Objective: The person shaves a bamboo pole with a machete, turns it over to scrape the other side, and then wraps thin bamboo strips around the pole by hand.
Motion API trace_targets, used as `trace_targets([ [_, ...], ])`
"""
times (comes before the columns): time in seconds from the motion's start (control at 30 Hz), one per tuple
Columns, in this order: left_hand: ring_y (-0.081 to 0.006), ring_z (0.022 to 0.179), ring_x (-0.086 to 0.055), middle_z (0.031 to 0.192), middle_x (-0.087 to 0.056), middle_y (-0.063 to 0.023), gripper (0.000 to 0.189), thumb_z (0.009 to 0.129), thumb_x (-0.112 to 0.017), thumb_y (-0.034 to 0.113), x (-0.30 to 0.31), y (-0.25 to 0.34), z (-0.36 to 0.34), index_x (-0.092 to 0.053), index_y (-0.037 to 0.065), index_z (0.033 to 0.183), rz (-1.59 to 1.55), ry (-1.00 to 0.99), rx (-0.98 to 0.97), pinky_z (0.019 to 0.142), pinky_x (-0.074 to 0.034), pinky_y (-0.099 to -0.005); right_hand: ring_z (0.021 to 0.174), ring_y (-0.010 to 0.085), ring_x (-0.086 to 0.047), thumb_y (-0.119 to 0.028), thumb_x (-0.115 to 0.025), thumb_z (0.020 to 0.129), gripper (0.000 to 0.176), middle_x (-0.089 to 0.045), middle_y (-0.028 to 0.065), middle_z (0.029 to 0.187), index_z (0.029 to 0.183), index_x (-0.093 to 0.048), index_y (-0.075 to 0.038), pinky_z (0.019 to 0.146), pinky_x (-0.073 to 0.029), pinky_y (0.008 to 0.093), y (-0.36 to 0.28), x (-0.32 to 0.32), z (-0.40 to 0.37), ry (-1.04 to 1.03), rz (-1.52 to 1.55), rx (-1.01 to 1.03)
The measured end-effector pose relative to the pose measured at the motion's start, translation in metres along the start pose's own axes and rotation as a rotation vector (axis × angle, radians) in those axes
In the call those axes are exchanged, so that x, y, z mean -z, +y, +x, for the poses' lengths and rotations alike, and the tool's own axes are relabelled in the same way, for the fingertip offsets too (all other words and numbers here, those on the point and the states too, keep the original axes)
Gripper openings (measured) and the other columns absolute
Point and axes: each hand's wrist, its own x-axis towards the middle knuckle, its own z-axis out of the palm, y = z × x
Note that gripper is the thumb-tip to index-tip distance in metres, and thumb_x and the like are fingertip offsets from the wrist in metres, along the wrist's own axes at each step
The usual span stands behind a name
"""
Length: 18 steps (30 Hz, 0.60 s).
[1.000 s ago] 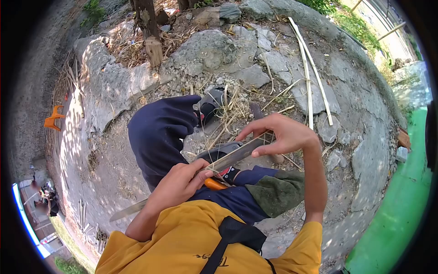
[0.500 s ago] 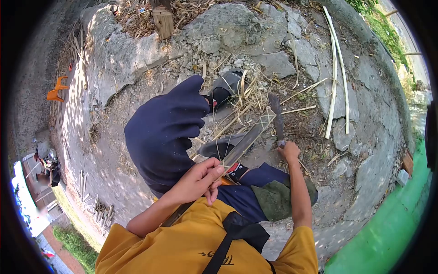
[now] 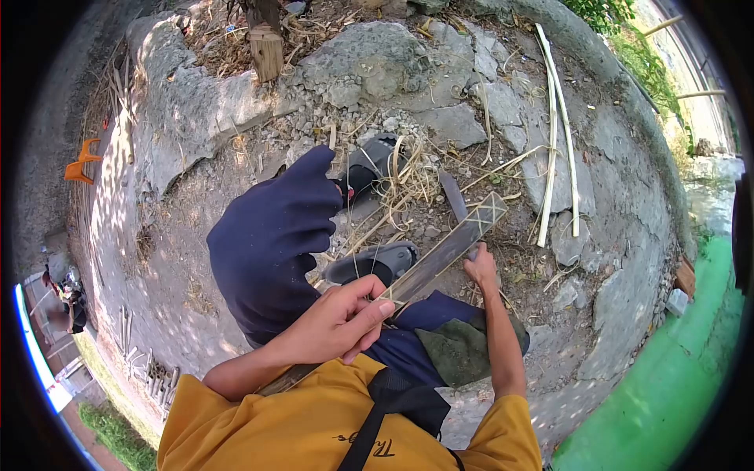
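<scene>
My left hand [image 3: 342, 322] is closed around a long flat bamboo slat [image 3: 444, 255] that runs from my lap up to the right. Thin strips are bound in a criss-cross at the slat's far end [image 3: 487, 213]. My right hand [image 3: 481, 268] rests low on the ground beyond my knee, gripping the handle of a knife. The knife's dark blade [image 3: 452, 196] lies on the dirt, pointing away from me and partly hidden behind the slat. My dark-trousered left knee [image 3: 271, 243] rises between the two hands.
Two grey sandals [image 3: 373, 263] [image 3: 369, 165] sit among loose straw-like shavings [image 3: 408, 184]. Long pale bamboo strips [image 3: 559, 133] lie on broken concrete to the right. A wooden post [image 3: 265, 47] stands at the top, an orange chair [image 3: 78, 166] far left, a green surface [image 3: 675, 377] right.
My right hand left the slat's far end, dropped to the ground and took the knife handle. The slat's bound end has swung out to the right; my left hand kept its grip.
</scene>
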Motion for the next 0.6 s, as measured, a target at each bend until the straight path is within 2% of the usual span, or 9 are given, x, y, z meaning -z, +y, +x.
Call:
trace_targets([
  [0.03,-0.0075,0.045,-0.055,0.065,-0.059,-0.0009,0.023,0.114,-0.051,0.024,-0.006,0.004,-0.004,-0.049,0.004,0.103,-0.021,0.013,-0.019,0.043,-0.041,-0.0243,0.101,0.0464,-0.073,-0.034,-0.073,0.077,0.064,-0.074,0.0302,0.106,0.131,-0.062,-0.001,0.088,-0.058,0.0524,-0.003,0.011,-0.001,0.01,0.11,0.001],
  [0.1,-0.0065,0.044,-0.052,0.065,-0.059,-0.0003,0.023,0.114,-0.051,0.024,-0.012,0.014,-0.016,-0.049,0.004,0.103,-0.034,0.03,-0.057,0.042,-0.039,-0.0246,0.097,0.0464,-0.073,-0.038,-0.07,0.077,0.06,-0.074,0.0311,0.098,0.124,-0.067,-0.001,0.086,-0.057,0.0527,-0.013,0.035,-0.009,0.077,0.146,0.01],
  [0.17,-0.0056,0.043,-0.05,0.065,-0.059,0.0002,0.022,0.114,-0.051,0.024,-0.016,0.025,-0.033,-0.049,0.005,0.104,0.082,0.139,-0.157,0.042,-0.038,-0.0241,0.085,0.0429,-0.076,-0.04,-0.072,0.078,0.054,-0.075,0.0262,0.086,0.115,-0.072,0.0,0.082,-0.059,0.05,-0.023,0.055,-0.02,0.1,0.232,0.035],
  [0.2,-0.0051,0.045,-0.049,0.068,-0.057,-0.0008,0.021,0.116,-0.047,0.025,-0.013,0.029,-0.042,-0.047,0.006,0.108,0.096,0.132,-0.192,0.043,-0.039,-0.0215,0.067,0.0297,-0.073,-0.039,-0.076,0.083,0.045,-0.071,0.016,0.071,0.103,-0.073,0.001,0.069,-0.057,0.0427,-0.028,0.063,-0.032,0.189,0.332,0.084],
  [0.23,-0.0051,0.045,-0.049,0.068,-0.057,-0.0008,0.021,0.116,-0.047,0.025,-0.011,0.031,-0.048,-0.047,0.006,0.108,0.102,0.147,-0.213,0.043,-0.039,-0.0215,0.067,0.0297,-0.073,-0.039,-0.076,0.083,0.045,-0.071,0.016,0.071,0.103,-0.073,0.001,0.069,-0.057,0.0427,-0.035,0.075,-0.045,0.2,0.333,0.108],
  [0.3,-0.0047,0.044,-0.048,0.07,-0.058,-0.0009,0.019,0.116,-0.047,0.024,-0.009,0.031,-0.063,-0.048,0.006,0.108,0.033,0.229,-0.196,0.042,-0.038,-0.0205,0.057,0.0148,-0.062,-0.032,-0.079,0.089,0.034,-0.064,0.0074,0.064,0.093,-0.068,0.001,0.059,-0.05,0.0342,-0.06,0.108,-0.079,0.34,0.447,0.199],
  [0.4,-0.0049,0.043,-0.047,0.069,-0.058,-0.0004,0.019,0.116,-0.047,0.023,-0.016,0.008,-0.07,-0.047,0.007,0.107,0.0,0.225,-0.225,0.042,-0.036,-0.0204,0.057,0.0093,-0.053,-0.023,-0.081,0.09,0.029,-0.06,0.0033,0.062,0.085,-0.062,-0.001,0.055,-0.044,0.0304,-0.103,0.155,-0.133,0.465,0.587,0.347],
  [0.53,-0.0053,0.043,-0.048,0.067,-0.056,0.0003,0.023,0.116,-0.048,0.025,-0.015,-0.019,-0.077,-0.053,0.005,0.106,-0.04,0.255,-0.227,0.042,-0.036,-0.0211,0.057,0.0092,-0.056,-0.018,-0.081,0.088,0.026,-0.058,0.0039,0.061,0.084,-0.06,-0.003,0.055,-0.043,0.0284,-0.158,0.202,-0.209,0.491,0.577,0.475],
  [0.6,-0.0055,0.043,-0.05,0.067,-0.056,0.0003,0.027,0.116,-0.048,0.028,-0.009,-0.028,-0.079,-0.058,0.003,0.108,-0.108,0.244,-0.231,0.041,-0.037,-0.0212,0.055,0.0153,-0.061,-0.017,-0.082,0.082,0.024,-0.058,0.0059,0.061,0.086,-0.061,-0.006,0.054,-0.042,0.0305,-0.186,0.209,-0.238,0.389,0.524,0.672],
])
